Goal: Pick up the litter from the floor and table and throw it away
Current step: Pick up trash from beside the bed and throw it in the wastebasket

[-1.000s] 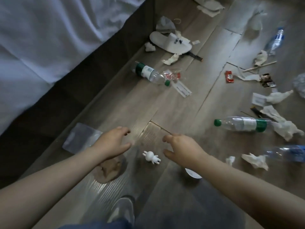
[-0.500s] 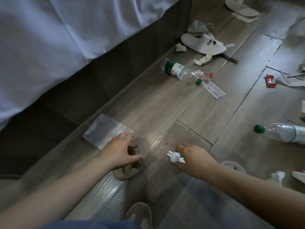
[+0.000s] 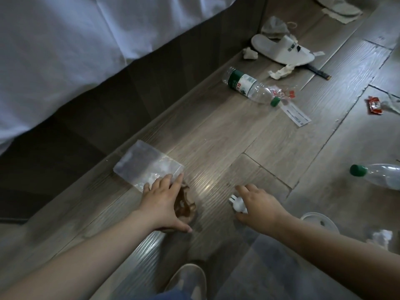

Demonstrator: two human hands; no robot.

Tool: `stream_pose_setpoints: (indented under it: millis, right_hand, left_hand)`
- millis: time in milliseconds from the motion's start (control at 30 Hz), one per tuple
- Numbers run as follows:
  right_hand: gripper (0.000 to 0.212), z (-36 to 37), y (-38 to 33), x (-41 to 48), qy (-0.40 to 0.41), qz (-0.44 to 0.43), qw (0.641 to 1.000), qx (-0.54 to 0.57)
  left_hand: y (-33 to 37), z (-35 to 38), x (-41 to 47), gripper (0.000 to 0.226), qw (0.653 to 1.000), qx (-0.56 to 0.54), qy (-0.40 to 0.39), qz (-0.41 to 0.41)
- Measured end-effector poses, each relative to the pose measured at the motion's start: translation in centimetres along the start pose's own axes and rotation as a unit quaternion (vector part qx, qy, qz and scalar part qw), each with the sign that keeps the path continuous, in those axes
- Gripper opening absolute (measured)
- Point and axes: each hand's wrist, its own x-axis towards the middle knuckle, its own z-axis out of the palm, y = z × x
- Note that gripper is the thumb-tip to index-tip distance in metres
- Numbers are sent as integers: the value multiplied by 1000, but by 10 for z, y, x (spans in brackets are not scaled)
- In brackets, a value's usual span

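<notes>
1. Both bare forearms are stretched forward and down toward the wooden floor [image 3: 216, 131], with the palms turned downward.
2. The left hand [image 3: 164, 200] is seen released: its fingers are straight and spread, and the thumb is held out to the side toward the person.
3. The left fingertips are laid on the near edge of a clear plastic bag [image 3: 145, 165], which lies flat on the floor beside the dark bed base [image 3: 121, 98].
4. A crumpled brown wrapper [image 3: 185, 205] is partly covered by the left palm, in the gap between thumb and forefinger; no grip on it is shown.
5. The right hand [image 3: 259, 205] is seen grasping a small white figure [image 3: 237, 204], which is enclosed between the forefinger above and the thumb below, its two ears sticking out to the left.
6. Whether the figure is lifted off the floor cannot be told.
7. A plastic bottle [image 3: 249, 85] with a green cap and label is seen lying on its side farther off, next to a paper tag [image 3: 296, 114].
8. A white slipper [image 3: 281, 49] and a crumpled tissue [image 3: 280, 71] are found beyond it.
9. A red sachet [image 3: 373, 105] and a second bottle [image 3: 383, 176] are seen at the right edge.
10. A round white lid [image 3: 320, 220] is partly hidden behind the right forearm.
11. A white sheet [image 3: 75, 44] is draped over the bed at the upper left.
</notes>
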Motion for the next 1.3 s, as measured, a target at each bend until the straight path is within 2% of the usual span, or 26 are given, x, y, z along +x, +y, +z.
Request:
stream_pose_setpoints:
  millis: [367, 567, 667, 767, 867, 967, 1200, 1300]
  right_hand:
    - [64, 7, -4, 12, -16, 1, 1000, -4]
    - [60, 7, -2, 15, -11, 5, 1000, 6]
    - [59, 7, -3, 16, -9, 3, 1000, -3]
    - [62, 8, -3, 17, -14, 3, 1000, -3]
    - [60, 9, -2, 17, -10, -1, 1000, -4]
    - [58, 10, -1, 17, -6, -6, 1000, -9]
    - [64, 10, 0, 19, -15, -7, 1000, -15]
    - [71, 9, 0, 19, -9, -6, 1000, -13]
  left_hand:
    - [-12, 10, 2, 136, 999, -25, 21, 11]
    - [-34, -22, 18, 131, 990, -105, 90, -38]
    - [-54, -30, 34, 131, 985, -138, 59, -79]
    - [-61, -26, 45, 142, 983, -159, 19, -93]
    - [-67, -29, 51, 156, 968, -220, -7, -123]
    - [-79, -38, 55, 159, 951, -257, -20, -168]
    - [-99, -48, 69, 175, 948, -230, -98, -195]
    - [-92, -53, 78, 171, 946, -233, -112, -193]
